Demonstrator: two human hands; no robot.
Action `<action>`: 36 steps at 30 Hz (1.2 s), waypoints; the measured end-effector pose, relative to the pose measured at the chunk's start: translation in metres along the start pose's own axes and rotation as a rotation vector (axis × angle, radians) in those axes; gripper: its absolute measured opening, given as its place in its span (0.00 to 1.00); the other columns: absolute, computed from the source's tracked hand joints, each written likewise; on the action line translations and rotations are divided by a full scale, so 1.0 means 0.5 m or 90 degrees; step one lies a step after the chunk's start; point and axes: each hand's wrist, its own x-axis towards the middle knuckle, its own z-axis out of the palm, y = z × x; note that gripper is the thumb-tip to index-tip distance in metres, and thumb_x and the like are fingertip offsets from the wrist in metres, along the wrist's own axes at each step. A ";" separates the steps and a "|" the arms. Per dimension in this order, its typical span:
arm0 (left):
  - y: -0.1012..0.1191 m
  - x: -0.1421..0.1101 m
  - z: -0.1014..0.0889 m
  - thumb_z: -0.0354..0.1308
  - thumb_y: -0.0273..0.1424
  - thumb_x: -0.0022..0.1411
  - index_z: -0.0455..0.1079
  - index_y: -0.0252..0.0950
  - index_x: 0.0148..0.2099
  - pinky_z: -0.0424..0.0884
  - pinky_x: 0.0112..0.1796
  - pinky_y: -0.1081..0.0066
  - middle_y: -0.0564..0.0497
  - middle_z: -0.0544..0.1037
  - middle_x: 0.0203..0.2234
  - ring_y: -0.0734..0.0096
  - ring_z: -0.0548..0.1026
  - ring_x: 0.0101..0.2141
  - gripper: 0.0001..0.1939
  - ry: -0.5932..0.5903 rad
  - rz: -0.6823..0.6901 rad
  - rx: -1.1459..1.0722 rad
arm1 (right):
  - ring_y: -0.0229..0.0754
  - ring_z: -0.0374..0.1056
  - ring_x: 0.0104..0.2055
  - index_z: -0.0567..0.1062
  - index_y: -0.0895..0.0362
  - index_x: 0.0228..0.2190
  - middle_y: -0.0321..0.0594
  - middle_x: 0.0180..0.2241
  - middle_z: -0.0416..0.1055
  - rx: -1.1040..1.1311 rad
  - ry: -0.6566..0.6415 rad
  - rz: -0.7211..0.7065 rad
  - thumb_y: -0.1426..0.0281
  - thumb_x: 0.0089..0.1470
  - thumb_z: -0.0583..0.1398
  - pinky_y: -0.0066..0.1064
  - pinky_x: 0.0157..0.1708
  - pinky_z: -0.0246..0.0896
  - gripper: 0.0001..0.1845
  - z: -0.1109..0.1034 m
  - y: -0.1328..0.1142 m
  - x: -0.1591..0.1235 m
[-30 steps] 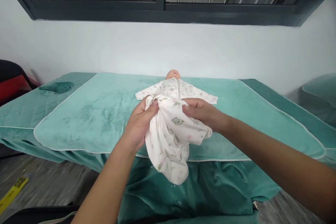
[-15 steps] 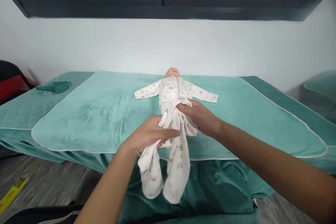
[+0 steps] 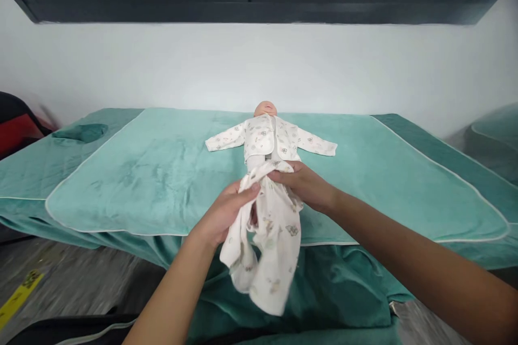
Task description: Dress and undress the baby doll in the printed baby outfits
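Head view: left hand [image 3: 226,215] and right hand [image 3: 301,183] both pinch the waistband of small printed baby trousers [image 3: 269,242]. The trouser legs hang past the near edge of the bed [image 3: 141,172]. A doll [image 3: 269,132] in a matching top lies on its back on the teal towel [image 3: 384,183], just beyond the hands, arms spread.
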 end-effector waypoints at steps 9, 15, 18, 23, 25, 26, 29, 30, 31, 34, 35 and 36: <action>-0.054 -0.024 -0.008 0.71 0.33 0.50 0.76 0.34 0.45 0.72 0.41 0.68 0.47 0.82 0.36 0.62 0.78 0.37 0.19 0.023 -0.018 -0.004 | 0.43 0.72 0.33 0.80 0.59 0.37 0.42 0.32 0.78 0.151 0.014 0.046 0.50 0.51 0.66 0.34 0.34 0.67 0.24 0.016 0.117 -0.043; -0.117 -0.004 -0.040 0.70 0.34 0.49 0.74 0.33 0.47 0.72 0.38 0.67 0.45 0.82 0.36 0.60 0.79 0.36 0.23 0.080 -0.051 -0.105 | 0.47 0.72 0.40 0.81 0.59 0.41 0.43 0.39 0.78 0.030 -0.191 0.130 0.55 0.46 0.70 0.38 0.42 0.67 0.24 0.015 0.159 -0.091; -0.115 -0.010 -0.036 0.69 0.37 0.54 0.73 0.33 0.53 0.71 0.44 0.66 0.43 0.81 0.42 0.58 0.79 0.42 0.25 0.033 -0.098 -0.044 | 0.47 0.72 0.41 0.79 0.58 0.43 0.43 0.39 0.78 0.030 0.007 0.095 0.54 0.53 0.65 0.39 0.43 0.66 0.22 0.006 0.179 -0.095; -0.073 -0.017 -0.011 0.65 0.37 0.59 0.70 0.38 0.56 0.69 0.49 0.65 0.46 0.78 0.51 0.57 0.76 0.50 0.23 -0.043 -0.103 0.187 | 0.44 0.68 0.36 0.77 0.56 0.32 0.37 0.31 0.75 -0.111 0.291 0.006 0.58 0.53 0.63 0.34 0.37 0.62 0.13 -0.018 0.242 -0.092; -0.060 -0.008 0.003 0.63 0.36 0.60 0.72 0.39 0.52 0.69 0.47 0.66 0.48 0.78 0.49 0.58 0.76 0.49 0.18 -0.026 -0.046 0.332 | 0.45 0.68 0.35 0.76 0.55 0.31 0.38 0.30 0.75 -0.139 0.347 -0.001 0.59 0.53 0.62 0.34 0.36 0.61 0.12 -0.016 0.259 -0.090; -0.054 -0.001 0.011 0.61 0.35 0.61 0.73 0.39 0.50 0.69 0.46 0.66 0.49 0.79 0.48 0.59 0.76 0.48 0.15 -0.007 -0.012 0.404 | 0.45 0.68 0.36 0.77 0.55 0.32 0.38 0.31 0.75 -0.126 0.363 -0.001 0.60 0.53 0.62 0.34 0.37 0.62 0.11 -0.012 0.262 -0.088; -0.041 0.028 0.031 0.55 0.33 0.63 0.73 0.39 0.42 0.68 0.44 0.67 0.51 0.80 0.42 0.60 0.76 0.44 0.07 0.048 0.045 0.573 | 0.47 0.71 0.39 0.77 0.55 0.40 0.40 0.37 0.78 0.035 0.351 0.003 0.60 0.52 0.62 0.36 0.39 0.64 0.15 0.008 0.253 -0.079; -0.036 0.037 0.035 0.55 0.33 0.63 0.72 0.39 0.41 0.68 0.43 0.67 0.51 0.80 0.40 0.60 0.76 0.43 0.07 0.059 0.044 0.610 | 0.48 0.71 0.40 0.77 0.54 0.42 0.41 0.38 0.78 0.108 0.333 0.009 0.60 0.52 0.63 0.36 0.39 0.65 0.17 0.012 0.247 -0.076; -0.030 0.044 0.039 0.55 0.34 0.63 0.72 0.39 0.40 0.68 0.41 0.67 0.51 0.80 0.39 0.60 0.76 0.41 0.07 0.059 0.038 0.633 | 0.49 0.72 0.40 0.77 0.54 0.43 0.42 0.39 0.78 0.170 0.317 0.013 0.60 0.51 0.63 0.37 0.40 0.66 0.18 0.015 0.242 -0.073; -0.011 0.060 0.042 0.54 0.38 0.63 0.71 0.40 0.42 0.68 0.38 0.67 0.51 0.79 0.40 0.59 0.76 0.41 0.10 -0.002 0.031 0.596 | 0.50 0.73 0.40 0.78 0.54 0.39 0.42 0.39 0.79 0.239 0.310 0.007 0.59 0.50 0.66 0.39 0.42 0.67 0.16 0.005 0.227 -0.071; -0.005 0.065 0.041 0.55 0.38 0.63 0.71 0.39 0.43 0.68 0.39 0.68 0.51 0.79 0.40 0.59 0.76 0.42 0.11 -0.024 0.041 0.563 | 0.50 0.73 0.41 0.78 0.53 0.39 0.41 0.39 0.79 0.226 0.318 -0.003 0.59 0.49 0.66 0.39 0.43 0.67 0.16 -0.002 0.224 -0.070; 0.000 0.072 0.039 0.55 0.38 0.62 0.71 0.39 0.43 0.68 0.39 0.68 0.51 0.79 0.41 0.59 0.76 0.42 0.11 -0.035 0.057 0.534 | 0.50 0.73 0.43 0.78 0.52 0.40 0.41 0.40 0.79 0.197 0.326 -0.018 0.58 0.50 0.66 0.39 0.44 0.67 0.17 -0.010 0.221 -0.068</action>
